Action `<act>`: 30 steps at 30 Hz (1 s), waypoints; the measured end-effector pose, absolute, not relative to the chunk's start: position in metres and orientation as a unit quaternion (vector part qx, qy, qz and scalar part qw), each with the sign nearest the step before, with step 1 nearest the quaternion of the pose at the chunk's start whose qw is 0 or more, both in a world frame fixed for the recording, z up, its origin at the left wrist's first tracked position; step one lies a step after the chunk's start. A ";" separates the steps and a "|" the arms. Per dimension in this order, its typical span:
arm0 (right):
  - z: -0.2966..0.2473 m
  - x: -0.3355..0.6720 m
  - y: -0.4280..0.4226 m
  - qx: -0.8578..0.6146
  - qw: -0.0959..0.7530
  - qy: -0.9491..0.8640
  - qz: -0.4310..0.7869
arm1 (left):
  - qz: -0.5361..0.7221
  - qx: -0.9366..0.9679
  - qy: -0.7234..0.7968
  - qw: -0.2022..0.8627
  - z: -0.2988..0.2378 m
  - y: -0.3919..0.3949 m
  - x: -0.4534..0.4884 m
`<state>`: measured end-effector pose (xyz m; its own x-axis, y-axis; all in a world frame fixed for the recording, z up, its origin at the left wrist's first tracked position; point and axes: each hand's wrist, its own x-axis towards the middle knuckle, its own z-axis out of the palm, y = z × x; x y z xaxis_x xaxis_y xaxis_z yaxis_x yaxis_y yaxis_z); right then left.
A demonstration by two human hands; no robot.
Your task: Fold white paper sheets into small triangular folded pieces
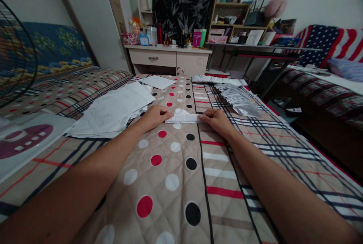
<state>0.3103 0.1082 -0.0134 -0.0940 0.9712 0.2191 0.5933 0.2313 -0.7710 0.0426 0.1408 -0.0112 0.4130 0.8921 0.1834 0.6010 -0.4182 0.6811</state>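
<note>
Between my two hands a folded strip of white printed paper lies low over the quilted bedspread. My left hand pinches its left end between thumb and fingers. At the right end, my right hand grips it the same way. A spread pile of loose printed sheets lies to the left of my left hand, and another sheet rests just beyond it. Beyond my right hand is a fanned row of folded paper strips. Behind that lies a long folded paper bundle.
The bedspread has dots, stripes and checks. A white plastic bag with a purple print lies at the left, under a fan's wire guard. A white cabinet with bottles on top stands beyond the bed; a shelf is at the back right.
</note>
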 end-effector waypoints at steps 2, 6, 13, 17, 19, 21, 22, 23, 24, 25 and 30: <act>-0.013 0.311 0.108 -0.561 0.370 -0.688 0.274 | 0.273 0.795 0.470 0.270 -0.011 0.140 0.043; -0.013 0.312 0.107 -0.550 0.377 -0.688 0.286 | 0.273 0.794 0.460 0.289 -0.012 0.139 0.043; -0.015 0.316 0.108 -0.545 0.358 -0.691 0.312 | 0.276 0.804 0.447 0.280 -0.014 0.140 0.043; -0.014 0.318 0.107 -0.556 0.339 -0.694 0.306 | 0.276 0.801 0.451 0.282 -0.013 0.140 0.042; -0.012 0.317 0.106 -0.568 0.328 -0.693 0.299 | 0.270 0.807 0.448 0.275 -0.014 0.140 0.042; -0.010 0.316 0.104 -0.581 0.316 -0.693 0.285 | 0.267 0.810 0.450 0.266 -0.015 0.141 0.041; -0.009 0.315 0.104 -0.587 0.311 -0.694 0.277 | 0.268 0.808 0.454 0.264 -0.015 0.142 0.041; -0.008 0.314 0.104 -0.592 0.306 -0.695 0.269 | 0.270 0.804 0.460 0.264 -0.016 0.143 0.041; -0.007 0.313 0.104 -0.596 0.303 -0.695 0.263 | 0.272 0.799 0.464 0.267 -0.017 0.143 0.040; -0.007 0.313 0.104 -0.599 0.302 -0.695 0.258 | 0.273 0.796 0.467 0.273 -0.017 0.143 0.040; -0.009 0.313 0.105 -0.600 0.299 -0.702 0.239 | 0.284 0.772 0.462 0.333 -0.017 0.144 0.041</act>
<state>0.3129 0.1046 -0.0085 -0.1005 0.9858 0.1344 0.7001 0.1660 -0.6944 0.0407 0.1441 -0.0168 0.4127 0.9015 0.1301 0.5237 -0.3517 0.7760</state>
